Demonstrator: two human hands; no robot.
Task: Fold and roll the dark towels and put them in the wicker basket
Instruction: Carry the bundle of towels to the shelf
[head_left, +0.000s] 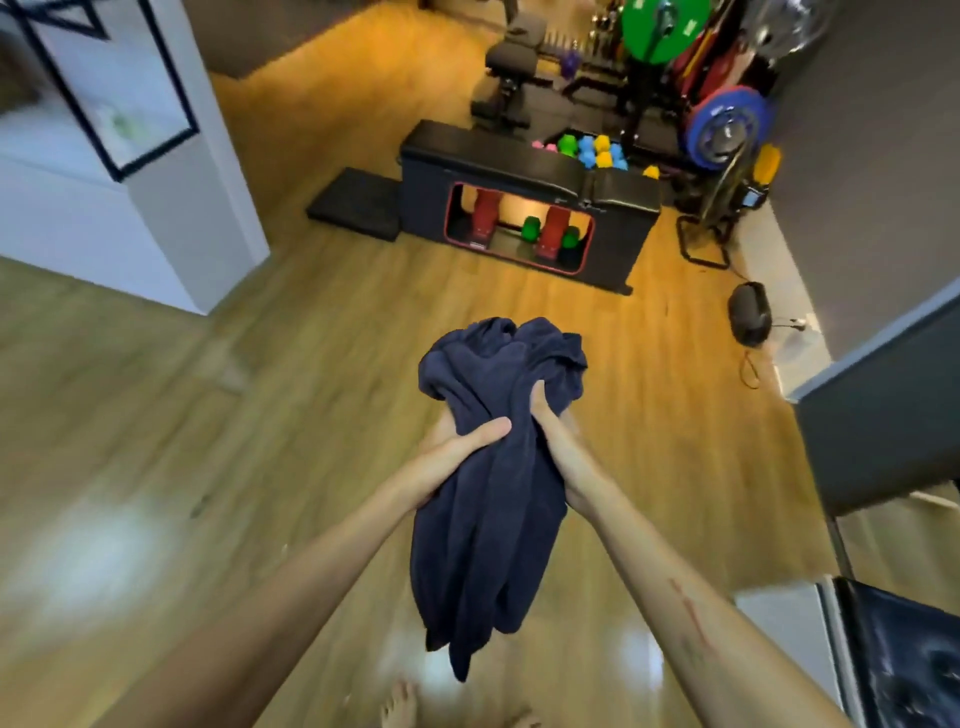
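Head view: I see both hands at centre frame holding a bunched dark navy towel (493, 467) above the wooden floor (208, 441). My left hand (462, 441) curls around it at 9 o'clock; my right hand (550, 415) grips its 3 o'clock side. A dumbbell storage bench (524, 208) sits at 12 o'clock.

The bunched towel (498, 467) hangs between the two hands, the left hand (457, 444) gripping it on its left side and the right hand (553, 423) on its right, above the floor (234, 441). Beyond it stands a storage bench (524, 208) with dumbbells (592, 150) on top and inside, a mat (358, 202) just to its left, a weight rack (691, 78) behind it. A fan (727, 187) stands right of the bench.
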